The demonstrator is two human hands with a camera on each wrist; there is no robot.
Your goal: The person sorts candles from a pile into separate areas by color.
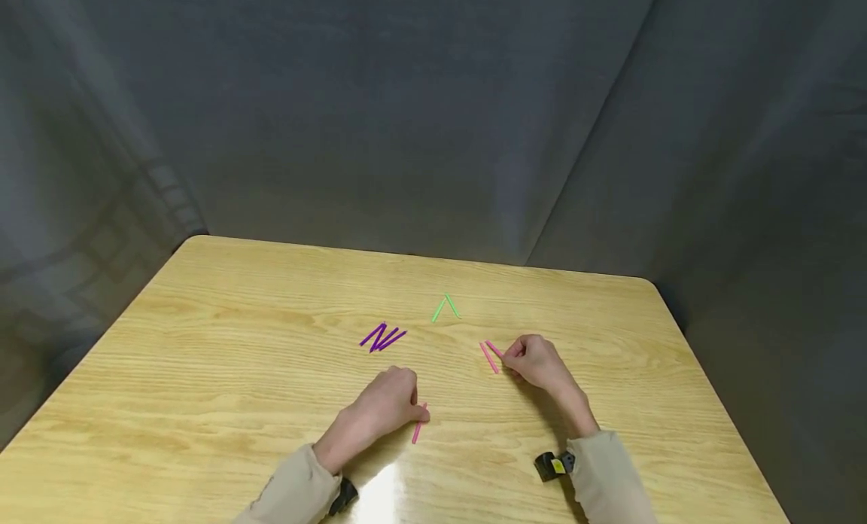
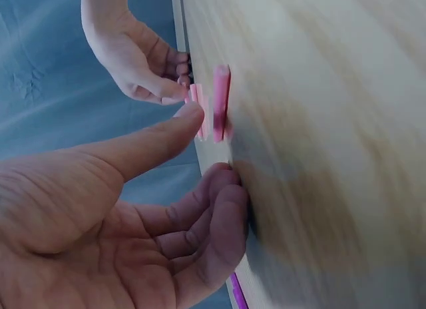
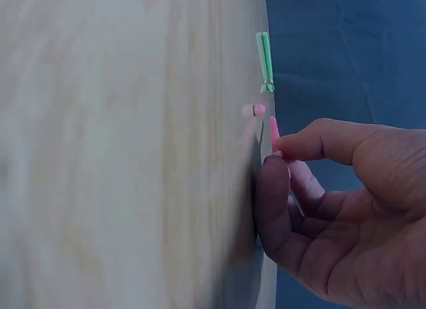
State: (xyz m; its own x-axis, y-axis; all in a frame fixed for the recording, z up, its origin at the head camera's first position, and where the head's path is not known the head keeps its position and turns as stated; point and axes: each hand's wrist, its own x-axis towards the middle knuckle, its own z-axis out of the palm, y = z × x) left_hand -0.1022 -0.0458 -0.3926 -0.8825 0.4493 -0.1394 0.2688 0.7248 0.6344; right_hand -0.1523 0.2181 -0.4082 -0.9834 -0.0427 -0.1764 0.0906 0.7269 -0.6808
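Note:
My right hand [image 1: 538, 361] pinches the end of a short pink stick [image 1: 495, 348] between thumb and index finger. In the right wrist view this pink stick [image 3: 274, 130] juts out past the fingertips. Just left of it, a second pink stick [image 1: 489, 357] lies slanted on the table. Nearer the front, my left hand [image 1: 386, 405] hovers at a third pink stick [image 1: 416, 434], the thumb overlapping it in the head view. The left wrist view has that pink stick [image 2: 221, 102] on the tabletop, beyond a gap between thumb and loosely curled fingers.
Two green sticks [image 1: 440, 307] form an upside-down V farther back on the wooden table [image 1: 257, 298]. Several purple sticks [image 1: 384, 338] lie in a zigzag cluster ahead of the left hand. Grey curtains [image 1: 406, 117] hang behind the table and at its sides.

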